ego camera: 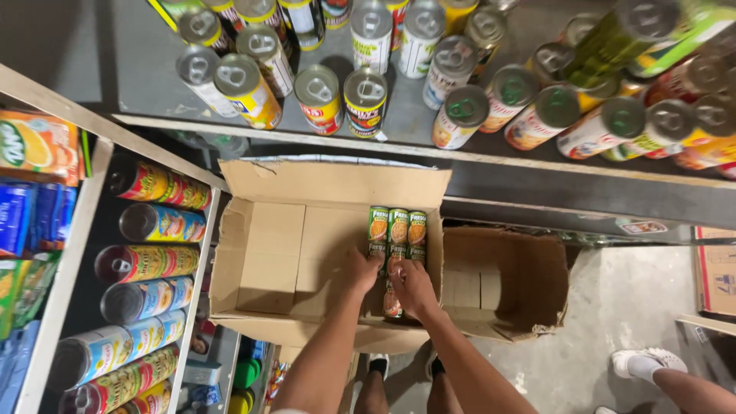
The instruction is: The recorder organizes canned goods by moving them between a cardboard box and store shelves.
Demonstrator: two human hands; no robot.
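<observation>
In the cardboard box [264, 253], three green cans [397, 227] stand upright against its right wall. The left hand [362, 270] touches them; the right hand [412, 285] grasps a fourth can [392, 300].

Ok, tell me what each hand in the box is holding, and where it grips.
The right hand wraps its fingers around the side of a can lying in the cardboard box. The left hand touches the neighbouring cans; any grip is hidden.

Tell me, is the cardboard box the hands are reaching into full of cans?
No, the cardboard box holds only a few green cans at its right side.
</observation>
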